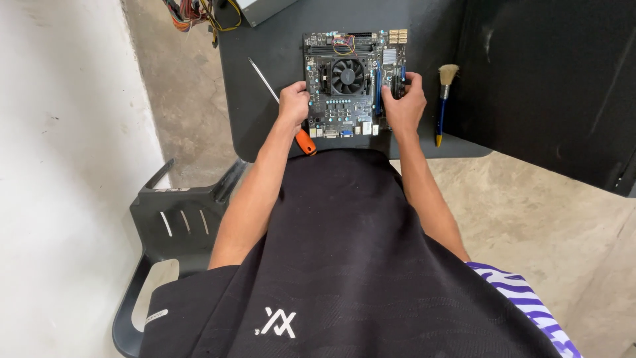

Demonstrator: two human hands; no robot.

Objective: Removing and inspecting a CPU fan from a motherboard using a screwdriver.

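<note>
A dark computer motherboard (344,109) with a round black cooler fan (348,76) lies flat on a black table (265,46). My left hand (293,103) grips the board's left edge, thumb on top. My right hand (404,103) rests on the board's right side, its fingers closed around a black memory stick (397,85) standing in the slots there. A screwdriver with an orange handle (305,141) and a long metal shaft lies beside and partly under my left hand.
A small brush (442,99) with a blue-and-yellow handle lies right of the board. Coloured cables (195,13) and a grey box corner sit at the table's far edge. A black plastic chair (179,219) stands at lower left, over a concrete floor. A white wall runs along the left.
</note>
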